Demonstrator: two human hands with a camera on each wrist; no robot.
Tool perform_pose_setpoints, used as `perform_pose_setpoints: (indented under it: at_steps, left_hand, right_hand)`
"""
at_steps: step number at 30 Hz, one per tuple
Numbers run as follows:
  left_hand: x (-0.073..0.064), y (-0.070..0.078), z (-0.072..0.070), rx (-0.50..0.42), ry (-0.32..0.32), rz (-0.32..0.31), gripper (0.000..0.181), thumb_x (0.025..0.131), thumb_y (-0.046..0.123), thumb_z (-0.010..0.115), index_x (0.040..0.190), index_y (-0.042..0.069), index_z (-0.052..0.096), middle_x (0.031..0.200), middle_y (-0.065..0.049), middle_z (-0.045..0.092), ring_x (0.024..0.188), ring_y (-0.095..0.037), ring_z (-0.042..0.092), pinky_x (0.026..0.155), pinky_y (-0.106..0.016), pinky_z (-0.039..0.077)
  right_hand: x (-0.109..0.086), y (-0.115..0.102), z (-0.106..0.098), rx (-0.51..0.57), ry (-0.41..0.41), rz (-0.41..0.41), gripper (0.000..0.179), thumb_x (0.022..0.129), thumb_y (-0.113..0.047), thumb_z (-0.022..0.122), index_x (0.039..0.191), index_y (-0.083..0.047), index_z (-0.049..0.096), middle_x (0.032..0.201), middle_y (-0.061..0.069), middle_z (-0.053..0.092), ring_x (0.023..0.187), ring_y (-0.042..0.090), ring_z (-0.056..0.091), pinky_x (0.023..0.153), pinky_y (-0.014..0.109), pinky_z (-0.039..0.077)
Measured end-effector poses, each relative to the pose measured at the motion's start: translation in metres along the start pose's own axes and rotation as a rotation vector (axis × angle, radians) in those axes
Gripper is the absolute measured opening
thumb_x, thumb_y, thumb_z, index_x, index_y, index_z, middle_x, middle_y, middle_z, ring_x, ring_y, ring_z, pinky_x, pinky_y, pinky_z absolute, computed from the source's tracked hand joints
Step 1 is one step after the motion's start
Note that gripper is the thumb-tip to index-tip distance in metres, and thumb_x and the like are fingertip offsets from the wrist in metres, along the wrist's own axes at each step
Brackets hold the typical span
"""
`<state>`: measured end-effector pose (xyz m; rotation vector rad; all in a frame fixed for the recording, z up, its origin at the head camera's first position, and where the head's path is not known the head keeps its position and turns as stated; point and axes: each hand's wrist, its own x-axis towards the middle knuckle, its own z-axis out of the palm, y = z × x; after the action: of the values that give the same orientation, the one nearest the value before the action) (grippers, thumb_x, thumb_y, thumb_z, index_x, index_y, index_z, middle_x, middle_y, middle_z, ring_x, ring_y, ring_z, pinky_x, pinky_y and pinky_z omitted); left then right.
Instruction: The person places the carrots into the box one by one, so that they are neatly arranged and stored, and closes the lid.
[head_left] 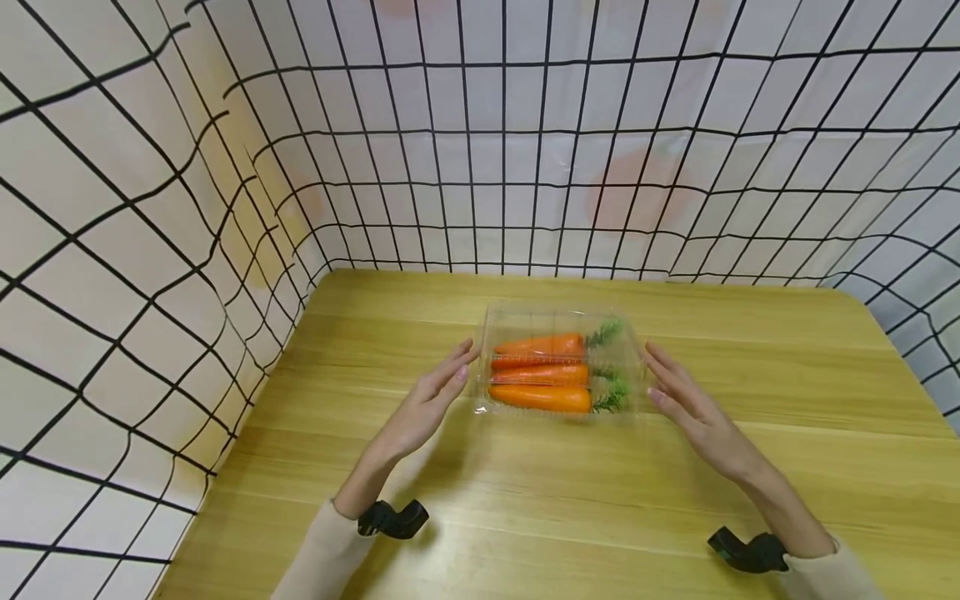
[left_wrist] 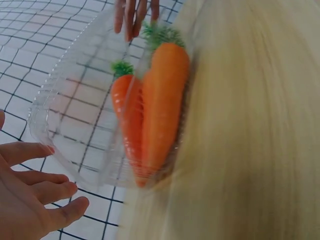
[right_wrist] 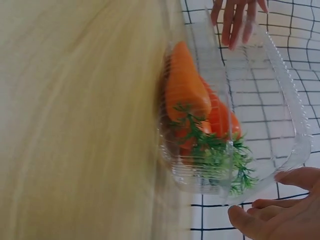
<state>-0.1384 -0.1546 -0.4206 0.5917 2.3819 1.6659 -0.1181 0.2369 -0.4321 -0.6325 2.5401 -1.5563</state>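
Observation:
A clear plastic clamshell box [head_left: 517, 318] lies on the table with several orange carrots [head_left: 542, 398] in it, their green tops [head_left: 611, 392] pointing right. Both wrist views show its clear lid [left_wrist: 75, 115] raised above the part with the carrots. On the left side, my left hand [head_left: 420, 412] has its fingers extended, fingertips right at the box's edge. Opposite it, my right hand [head_left: 708, 425] holds its fingers nearly straight. In the right wrist view, the fingertips [right_wrist: 283, 176] of that hand are at the lid's rim.
The box rests on a wood-grain table [head_left: 540, 492]. Black wire grid [head_left: 495, 167] rises behind the table and along its left and right sides, with white sheeting behind it. Each wrist carries a black camera mount [head_left: 393, 518].

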Motion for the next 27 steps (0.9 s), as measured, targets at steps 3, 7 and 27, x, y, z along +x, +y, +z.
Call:
perform_pose_setpoints:
  at_steps: [3,7,27]
  left_hand:
    - [0.0,-0.003,0.002,-0.01,-0.002,-0.014,0.05,0.115,0.031,0.036,0.161,0.011,0.038,0.174,-0.01,0.019,0.162,-0.033,0.015,0.129,-0.062,0.016]
    - [0.001,-0.008,0.005,-0.02,-0.002,-0.022,0.05,0.115,0.028,0.035,0.163,0.015,0.034,0.174,-0.009,0.019,0.162,-0.032,0.013,0.13,-0.06,0.014]
    - [0.005,-0.03,0.013,-0.013,0.082,-0.044,0.049,0.112,0.024,0.048,0.159,0.011,0.042,0.168,-0.018,0.033,0.149,-0.04,0.042,0.12,-0.064,0.036]
  right_hand:
    - [0.0,0.0,0.003,0.022,-0.009,0.037,0.059,0.112,-0.015,0.041,0.167,-0.017,0.018,0.175,0.016,0.0,0.153,0.058,0.013,0.109,0.085,0.018]
    - [0.001,0.002,0.006,0.021,-0.017,0.066,0.061,0.113,-0.018,0.04,0.168,-0.021,0.014,0.174,0.019,0.0,0.149,0.061,0.023,0.123,0.061,0.031]
    - [0.005,0.015,0.028,0.106,-0.043,0.096,0.067,0.114,-0.023,0.038,0.168,-0.014,-0.001,0.173,0.022,-0.005,0.157,0.053,0.002,0.118,0.008,0.022]
